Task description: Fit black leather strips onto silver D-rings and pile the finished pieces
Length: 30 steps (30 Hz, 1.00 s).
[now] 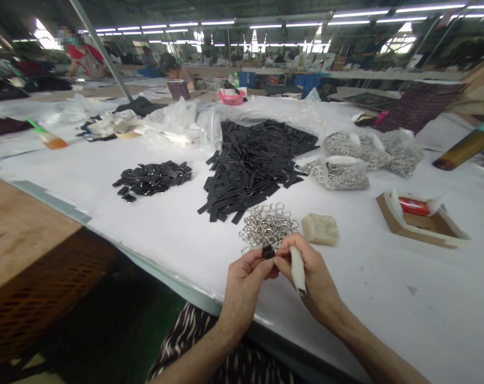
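Over the table's near edge, my left hand (244,277) is closed, pinching a small folded black strap piece (268,252) between thumb and fingers. My right hand (312,277) meets it from the other side, fingertips pressed at the strap piece. A stick-like tool wrapped in whitish material (298,271) is tucked in the right hand; its tip is hidden. Just beyond my fingers lies a pile of silvery metal rings (268,226). Beside that pile sits a pale, worn block (321,228). Farther off spreads a large heap of flat black strap pieces (253,160).
Left on the white table (166,234) is a smaller pile of folded black pieces (154,178). Clear bags of metal rings (341,173) and a cardboard tray (421,224) with a red item stand right. A plastic crate (46,298) is below left. People work farther back.
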Each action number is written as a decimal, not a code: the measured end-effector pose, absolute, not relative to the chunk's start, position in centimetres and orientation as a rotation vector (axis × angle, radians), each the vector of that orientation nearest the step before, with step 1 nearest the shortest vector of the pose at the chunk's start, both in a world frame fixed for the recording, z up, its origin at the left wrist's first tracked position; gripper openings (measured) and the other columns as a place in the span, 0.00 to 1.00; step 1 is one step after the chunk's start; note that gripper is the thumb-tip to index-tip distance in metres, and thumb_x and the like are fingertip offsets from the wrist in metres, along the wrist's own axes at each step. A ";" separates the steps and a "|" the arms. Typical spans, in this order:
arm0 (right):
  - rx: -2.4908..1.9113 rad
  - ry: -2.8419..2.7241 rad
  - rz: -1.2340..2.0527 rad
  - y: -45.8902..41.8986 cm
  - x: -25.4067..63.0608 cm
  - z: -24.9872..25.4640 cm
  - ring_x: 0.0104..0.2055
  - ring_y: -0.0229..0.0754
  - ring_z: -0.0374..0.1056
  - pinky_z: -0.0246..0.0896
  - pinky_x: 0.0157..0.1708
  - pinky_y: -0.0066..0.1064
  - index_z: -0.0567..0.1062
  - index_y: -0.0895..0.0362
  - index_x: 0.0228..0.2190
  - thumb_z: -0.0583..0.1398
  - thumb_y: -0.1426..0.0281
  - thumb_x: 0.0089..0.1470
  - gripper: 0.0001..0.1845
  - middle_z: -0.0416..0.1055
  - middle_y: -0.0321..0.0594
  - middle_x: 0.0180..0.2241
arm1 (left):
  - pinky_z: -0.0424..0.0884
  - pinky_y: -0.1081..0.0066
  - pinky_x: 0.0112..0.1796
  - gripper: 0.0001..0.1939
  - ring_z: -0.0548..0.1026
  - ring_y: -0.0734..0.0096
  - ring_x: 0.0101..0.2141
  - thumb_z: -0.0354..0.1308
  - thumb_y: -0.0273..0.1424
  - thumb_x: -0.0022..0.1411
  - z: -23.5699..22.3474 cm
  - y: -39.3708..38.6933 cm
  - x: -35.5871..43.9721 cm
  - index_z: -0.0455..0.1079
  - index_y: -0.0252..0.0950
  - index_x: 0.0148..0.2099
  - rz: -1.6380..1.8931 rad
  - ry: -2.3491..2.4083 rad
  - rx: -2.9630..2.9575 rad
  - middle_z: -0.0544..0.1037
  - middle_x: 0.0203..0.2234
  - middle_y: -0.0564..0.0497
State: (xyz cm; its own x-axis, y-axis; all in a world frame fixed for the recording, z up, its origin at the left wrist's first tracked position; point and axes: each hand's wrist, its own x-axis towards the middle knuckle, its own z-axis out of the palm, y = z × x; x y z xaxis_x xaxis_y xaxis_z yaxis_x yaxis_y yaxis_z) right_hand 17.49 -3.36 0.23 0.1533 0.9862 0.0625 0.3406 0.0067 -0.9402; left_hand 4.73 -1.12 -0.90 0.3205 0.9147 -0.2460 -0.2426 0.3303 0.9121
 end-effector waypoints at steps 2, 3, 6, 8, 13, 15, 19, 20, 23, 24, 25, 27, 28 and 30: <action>-1.504 -1.354 0.888 -3.3 17.5 0.3 0.25 0.36 0.60 0.57 0.26 0.27 0.62 0.54 0.28 0.57 0.74 0.49 0.06 0.62 0.31 0.23 | 0.71 0.65 0.41 0.07 0.76 0.66 0.32 0.59 0.31 0.55 -1.1 -1.1 4.7 0.73 0.34 0.36 0.915 0.921 0.905 0.79 0.30 0.49; -1.504 -1.354 0.896 -3.3 17.5 0.3 0.25 0.36 0.60 0.57 0.26 0.27 0.61 0.54 0.28 0.57 0.73 0.49 0.06 0.62 0.31 0.23 | 0.71 0.65 0.41 0.07 0.76 0.66 0.32 0.59 0.31 0.55 -1.2 -1.1 4.6 0.72 0.34 0.36 0.915 0.921 0.901 0.79 0.30 0.48; -1.501 -1.342 0.919 -3.2 17.6 0.4 0.25 0.36 0.60 0.58 0.26 0.27 0.61 0.54 0.28 0.57 0.73 0.49 0.06 0.63 0.32 0.23 | 0.72 0.66 0.39 0.08 0.76 0.66 0.31 0.59 0.31 0.54 -1.4 -1.1 4.6 0.73 0.33 0.37 0.919 0.915 0.881 0.80 0.29 0.48; -1.498 -1.330 0.929 -3.2 17.7 0.4 0.25 0.36 0.61 0.58 0.27 0.27 0.61 0.54 0.28 0.57 0.73 0.49 0.07 0.63 0.32 0.24 | 0.72 0.67 0.38 0.08 0.76 0.67 0.30 0.59 0.31 0.54 -1.4 -1.1 4.5 0.73 0.33 0.36 0.927 0.911 0.873 0.79 0.28 0.48; -1.465 -1.322 0.912 -3.1 17.8 0.1 0.28 0.36 0.61 0.58 0.29 0.27 0.63 0.54 0.30 0.58 0.73 0.48 0.07 0.65 0.33 0.27 | 0.72 0.69 0.35 0.07 0.76 0.70 0.27 0.58 0.30 0.55 -1.2 -1.0 4.5 0.73 0.33 0.36 0.906 0.921 0.869 0.79 0.26 0.50; -1.457 -1.325 0.895 -3.1 17.8 0.1 0.28 0.36 0.61 0.58 0.29 0.27 0.65 0.54 0.32 0.58 0.73 0.49 0.07 0.65 0.33 0.28 | 0.72 0.70 0.34 0.07 0.75 0.70 0.27 0.58 0.30 0.55 -1.0 -0.9 4.5 0.73 0.32 0.35 0.889 0.932 0.890 0.78 0.26 0.50; -1.481 -1.324 0.900 -3.3 17.5 0.1 0.27 0.36 0.60 0.56 0.27 0.27 0.65 0.54 0.31 0.56 0.74 0.50 0.05 0.65 0.33 0.27 | 0.71 0.69 0.35 0.08 0.75 0.70 0.27 0.56 0.30 0.56 -0.7 -1.1 4.5 0.73 0.31 0.36 0.871 0.959 0.960 0.78 0.26 0.49; -1.494 -1.323 0.903 -3.3 17.4 0.2 0.26 0.36 0.59 0.56 0.27 0.27 0.65 0.54 0.31 0.56 0.74 0.50 0.04 0.64 0.33 0.26 | 0.71 0.68 0.35 0.08 0.74 0.69 0.27 0.56 0.30 0.56 -0.7 -1.1 4.5 0.73 0.32 0.36 0.870 0.970 0.976 0.78 0.26 0.49; -1.518 -1.333 0.898 -3.3 17.3 0.1 0.25 0.35 0.58 0.54 0.26 0.27 0.64 0.54 0.29 0.56 0.75 0.50 0.04 0.62 0.32 0.24 | 0.71 0.69 0.34 0.08 0.74 0.69 0.27 0.55 0.31 0.56 -0.7 -1.1 4.6 0.73 0.32 0.35 0.861 0.997 1.032 0.77 0.24 0.50; -1.518 -1.340 0.892 -3.3 17.4 0.1 0.25 0.35 0.58 0.54 0.26 0.27 0.64 0.54 0.29 0.56 0.75 0.49 0.05 0.62 0.31 0.24 | 0.71 0.70 0.33 0.08 0.74 0.69 0.27 0.55 0.31 0.56 -0.7 -1.1 4.6 0.73 0.33 0.35 0.842 1.011 1.064 0.76 0.23 0.50; -1.514 -1.350 0.888 -3.3 17.5 0.1 0.25 0.35 0.58 0.54 0.26 0.27 0.64 0.54 0.29 0.56 0.75 0.49 0.05 0.62 0.31 0.24 | 0.70 0.71 0.31 0.09 0.73 0.70 0.25 0.54 0.31 0.56 -0.7 -1.0 4.6 0.73 0.33 0.35 0.818 1.033 1.109 0.75 0.22 0.51; -1.493 -1.369 0.877 -3.3 17.7 0.1 0.25 0.35 0.58 0.54 0.26 0.26 0.63 0.54 0.29 0.56 0.76 0.49 0.06 0.62 0.31 0.24 | 0.68 0.74 0.27 0.08 0.70 0.73 0.23 0.54 0.31 0.56 -0.6 -0.8 4.5 0.73 0.34 0.34 0.787 1.092 1.251 0.73 0.21 0.52; -1.477 -1.376 0.875 -3.3 17.8 0.2 0.25 0.35 0.58 0.54 0.26 0.26 0.63 0.54 0.29 0.57 0.76 0.49 0.06 0.62 0.31 0.25 | 0.66 0.76 0.25 0.08 0.69 0.74 0.23 0.54 0.31 0.56 -0.5 -0.7 4.4 0.73 0.35 0.33 0.793 1.124 1.345 0.72 0.23 0.52; -1.439 -1.374 0.878 -3.3 18.0 0.3 0.26 0.35 0.58 0.54 0.26 0.26 0.63 0.54 0.29 0.57 0.76 0.48 0.07 0.63 0.32 0.26 | 0.64 0.77 0.24 0.06 0.67 0.78 0.23 0.56 0.31 0.54 -0.3 -0.5 4.2 0.73 0.36 0.30 0.842 1.166 1.518 0.71 0.32 0.50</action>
State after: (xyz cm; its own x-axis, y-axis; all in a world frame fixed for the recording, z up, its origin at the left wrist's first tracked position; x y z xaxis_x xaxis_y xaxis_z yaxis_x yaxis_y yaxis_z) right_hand 17.96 -3.26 0.32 0.1186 0.9878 0.1014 0.3232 0.0581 -0.9445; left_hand 4.20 -0.46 -0.33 0.2916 0.9554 -0.0462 0.2572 -0.0318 0.9658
